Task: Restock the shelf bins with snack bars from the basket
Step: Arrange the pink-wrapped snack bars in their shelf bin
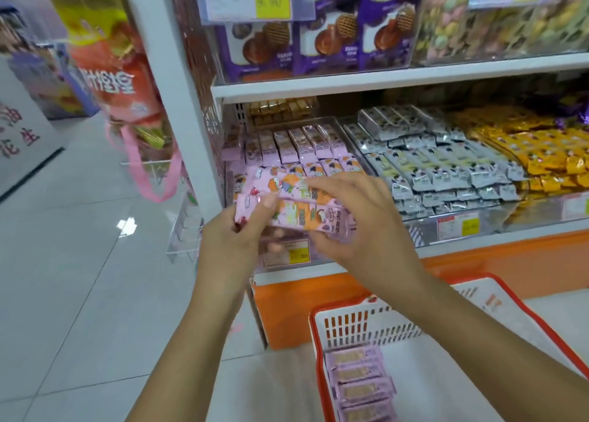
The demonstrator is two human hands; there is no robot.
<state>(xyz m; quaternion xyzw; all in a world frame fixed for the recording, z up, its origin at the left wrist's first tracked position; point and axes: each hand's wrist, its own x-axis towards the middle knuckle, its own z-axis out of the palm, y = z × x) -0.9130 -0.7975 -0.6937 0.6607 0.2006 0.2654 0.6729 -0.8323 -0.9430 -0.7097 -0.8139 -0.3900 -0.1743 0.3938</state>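
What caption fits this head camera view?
Left hand and right hand hold pink-wrapped snack bars before a clear plastic shelf bin; lilac-wrapped bars lie in the red-rimmed white plastic basket.

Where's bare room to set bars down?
Bare: basket floor right of its purple bars. Crowded: pink bin at back; grey bin and yellow bin heaped. Left hand, right hand and held bars hide the pink bin's front.

Bare left hand (228, 241), bare right hand (363, 230), bare forearms (178, 342)
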